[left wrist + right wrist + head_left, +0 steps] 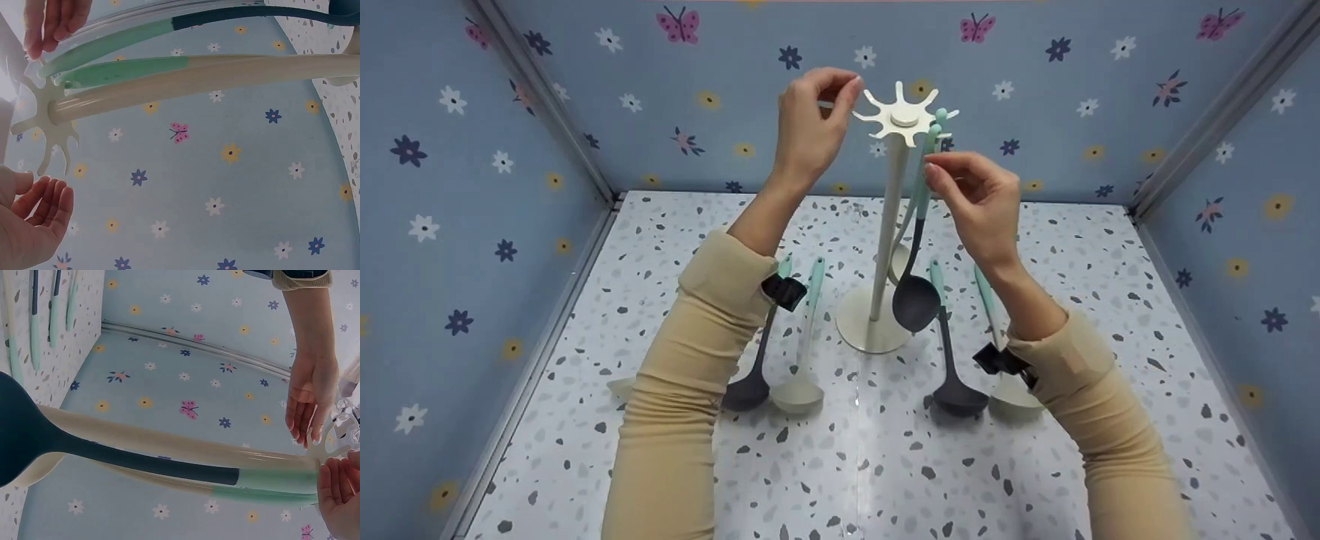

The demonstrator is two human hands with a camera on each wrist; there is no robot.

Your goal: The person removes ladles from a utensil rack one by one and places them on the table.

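A white stand with a round base [859, 330] and a star-shaped top [904, 116] stands at the centre. From its right side hangs a black ladle [916, 304] with a mint handle, its bowl above the base. My right hand [979, 199] pinches that handle just below the hook, thumb and forefinger together. Behind it hangs a second utensil, cream with a mint handle [129, 70], its bowl partly hidden by the pole. My left hand [814, 124] is raised at the star's left side, fingers loosely bent, fingertips right at one hook's tip [42, 169].
On the speckled table [840, 465] lie a black ladle [746, 390] and a cream ladle [797, 394] at left, another black ladle [960, 397] and cream ladle [1012, 395] at right. A pale piece [621, 388] shows beside my left sleeve. Flowered panels [735, 97] enclose the table.
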